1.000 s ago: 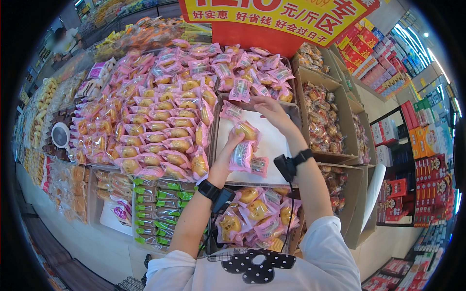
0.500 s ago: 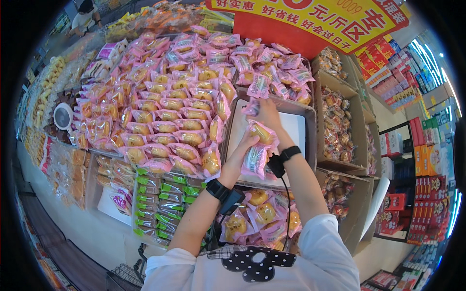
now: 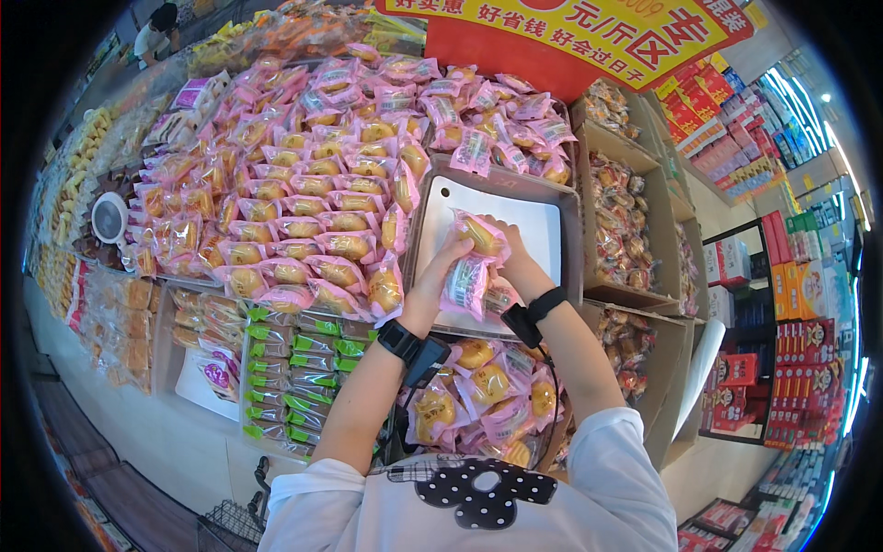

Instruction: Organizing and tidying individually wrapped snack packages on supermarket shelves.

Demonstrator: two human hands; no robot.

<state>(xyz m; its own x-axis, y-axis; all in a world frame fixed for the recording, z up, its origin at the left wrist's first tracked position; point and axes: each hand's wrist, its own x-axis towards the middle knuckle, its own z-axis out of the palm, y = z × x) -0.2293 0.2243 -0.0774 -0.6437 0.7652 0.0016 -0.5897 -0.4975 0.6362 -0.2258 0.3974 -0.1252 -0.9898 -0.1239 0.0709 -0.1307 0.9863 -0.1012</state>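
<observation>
Pink-wrapped small cakes are bunched between my two hands above a grey-rimmed tray [image 3: 572, 267] with a white bottom. My left hand [image 3: 443, 269] is closed around them. One wrapped cake [image 3: 484, 235] shows its golden side on top, and another wrapped cake [image 3: 466, 283] hangs below it with its printed back showing. My right hand [image 3: 515, 253] curls against the far side of the bunch, its fingertips partly hidden. Beneath it a further wrapped cake [image 3: 500, 296] shows at the palm.
Rows of the same pink-wrapped cakes [image 3: 317, 207] fill the left, with more cakes [image 3: 483, 391] nearer me. Green-ended packets [image 3: 303, 377] lie lower left. Cardboard boxes [image 3: 635, 296] of wrapped goods stand at right. A red sign [image 3: 515, 55] rises behind; a person [image 3: 156, 37] is far left.
My right hand has drawn back from the tray's far end to my left hand, bringing a wrapped cake along. The white tray bottom there is now exposed. The whole view has shifted slightly.
</observation>
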